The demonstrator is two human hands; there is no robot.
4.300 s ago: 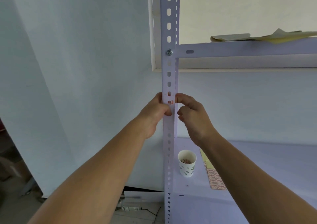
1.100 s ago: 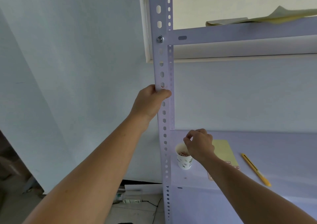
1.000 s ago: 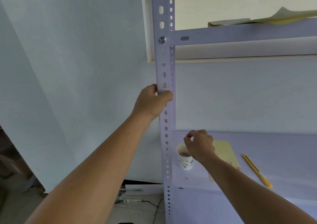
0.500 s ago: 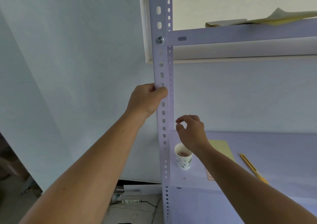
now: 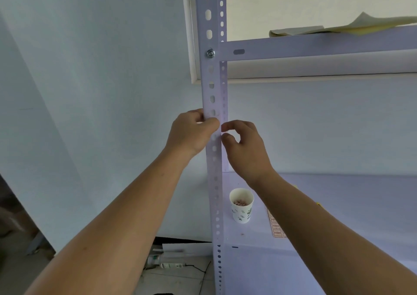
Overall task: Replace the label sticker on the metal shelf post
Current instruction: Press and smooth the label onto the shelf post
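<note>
A pale perforated metal shelf post (image 5: 213,91) runs up the middle of the view. My left hand (image 5: 191,134) grips the post from its left side, thumb across the front face. My right hand (image 5: 244,148) is up against the post's right edge just below the left thumb, forefinger and thumb curled close together; I cannot make out a sticker between them. No label shows on the bare face of the post. A sheet of reddish label stickers (image 5: 276,227) lies on the lower shelf, mostly hidden behind my right forearm.
A paper cup (image 5: 241,205) holding small reddish scraps stands on the lower shelf (image 5: 361,195) next to the post. Yellowish papers (image 5: 338,27) lie on the upper shelf. A bolt (image 5: 210,53) fixes the upper beam. Boxes and a cable lie on the floor (image 5: 171,263) below.
My right hand rose from the paper cup on the lower shelf up to the post beside my left thumb. My left hand kept its grip on the post.
</note>
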